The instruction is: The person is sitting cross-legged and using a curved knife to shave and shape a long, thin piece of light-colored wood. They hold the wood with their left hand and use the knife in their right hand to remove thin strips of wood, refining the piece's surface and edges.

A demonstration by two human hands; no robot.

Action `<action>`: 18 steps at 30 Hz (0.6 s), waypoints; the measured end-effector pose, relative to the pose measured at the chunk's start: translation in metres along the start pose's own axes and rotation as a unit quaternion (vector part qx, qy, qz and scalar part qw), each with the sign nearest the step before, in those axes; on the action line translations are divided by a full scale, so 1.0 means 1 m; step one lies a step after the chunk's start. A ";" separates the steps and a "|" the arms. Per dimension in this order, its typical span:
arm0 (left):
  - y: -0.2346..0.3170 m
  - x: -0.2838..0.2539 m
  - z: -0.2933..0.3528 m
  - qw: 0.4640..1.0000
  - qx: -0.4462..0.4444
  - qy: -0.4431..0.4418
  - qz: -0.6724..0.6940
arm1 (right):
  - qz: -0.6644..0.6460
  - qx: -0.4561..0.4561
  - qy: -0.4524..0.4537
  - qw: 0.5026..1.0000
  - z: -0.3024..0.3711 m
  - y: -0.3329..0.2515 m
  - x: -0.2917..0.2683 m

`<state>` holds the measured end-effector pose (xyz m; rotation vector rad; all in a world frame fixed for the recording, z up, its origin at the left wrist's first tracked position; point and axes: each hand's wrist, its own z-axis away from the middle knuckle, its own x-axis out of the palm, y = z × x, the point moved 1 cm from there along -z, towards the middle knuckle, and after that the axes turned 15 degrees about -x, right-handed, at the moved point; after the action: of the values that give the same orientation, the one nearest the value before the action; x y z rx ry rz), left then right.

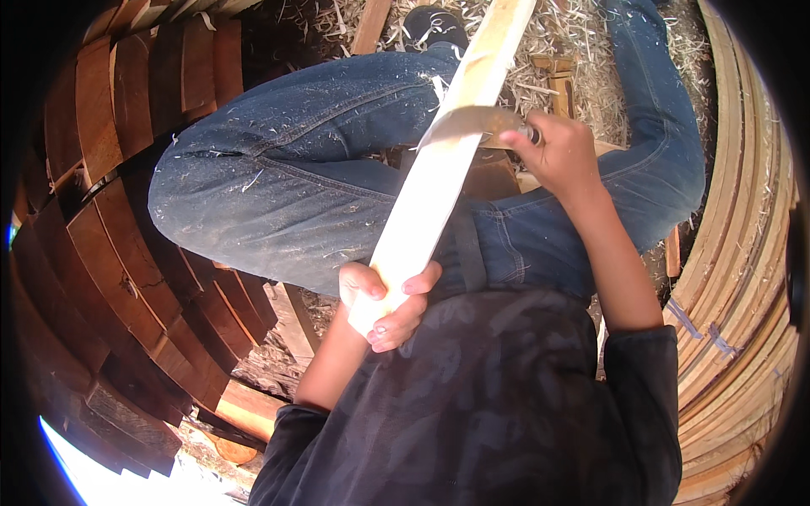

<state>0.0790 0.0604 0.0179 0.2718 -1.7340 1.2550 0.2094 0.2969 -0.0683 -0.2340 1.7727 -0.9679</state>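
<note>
A long pale wooden slat [434, 190] slants across my lap, from my belly up to the top of the picture. Around its near end my left hand [403, 316] is closed, thumb on one edge and fingers on the other. My right hand [558, 152] grips a knife by its handle, most of which the fingers hide. The knife's broad curved blade [477, 126] lies crosswise over the slat, its tip just past the left edge. Whether the blade's edge bites into the wood cannot be made out.
Reddish-brown boards [126, 253] stand stacked on the left. Long pale strips [734, 278], some tied with a band, curve along the right side. Curly wood shavings [582, 42] cover the ground ahead, and wood blocks [561, 88] sit between my bent legs [270, 160].
</note>
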 end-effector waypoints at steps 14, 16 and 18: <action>-0.001 0.006 -0.003 1.000 0.001 0.024 0.006 | -0.006 -0.185 0.012 0.983 0.000 -0.013 0.001; 0.000 0.005 -0.005 1.000 -0.002 0.022 -0.002 | 0.045 -0.040 0.009 0.998 -0.013 0.026 -0.005; 0.002 0.003 -0.004 1.000 0.000 0.004 0.013 | 0.048 0.107 0.019 0.993 -0.021 0.047 -0.005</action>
<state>0.0780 0.0656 0.0193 0.2443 -1.7347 1.2739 0.2066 0.3411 -0.0958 0.0070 1.6832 -1.0892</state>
